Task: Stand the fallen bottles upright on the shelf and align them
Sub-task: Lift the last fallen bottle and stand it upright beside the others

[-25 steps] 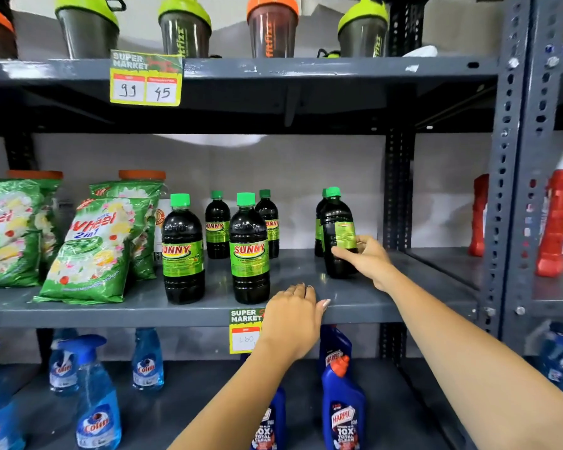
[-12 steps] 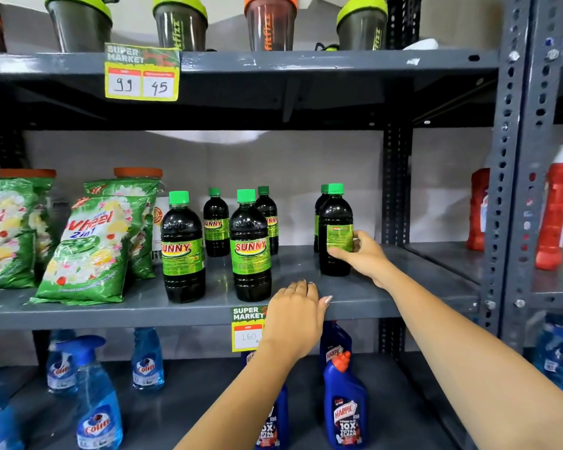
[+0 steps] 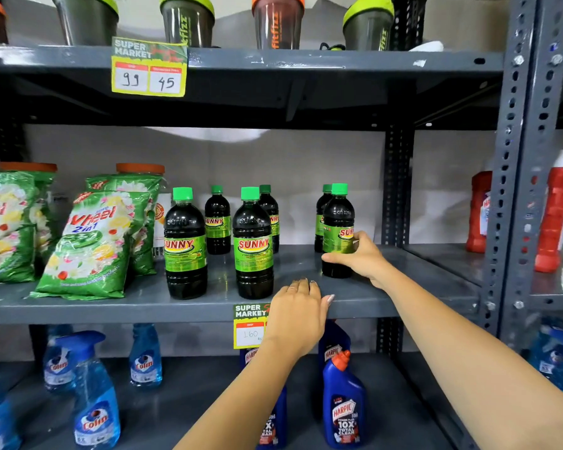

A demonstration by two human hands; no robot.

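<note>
My right hand (image 3: 361,256) is clamped on the rightmost bottle (image 3: 338,222), upright at 3 o'clock on the middle shelf (image 3: 387,300); my fingers cover part of its label, and a rear bottle (image 3: 321,211) hides mostly behind it. My left hand (image 3: 298,315) rests flat, fingers together, on the shelf edge at 6 o'clock, covering the price tag's (image 3: 249,326) corner. Since before, the held bottle's label has turned toward me.
</note>
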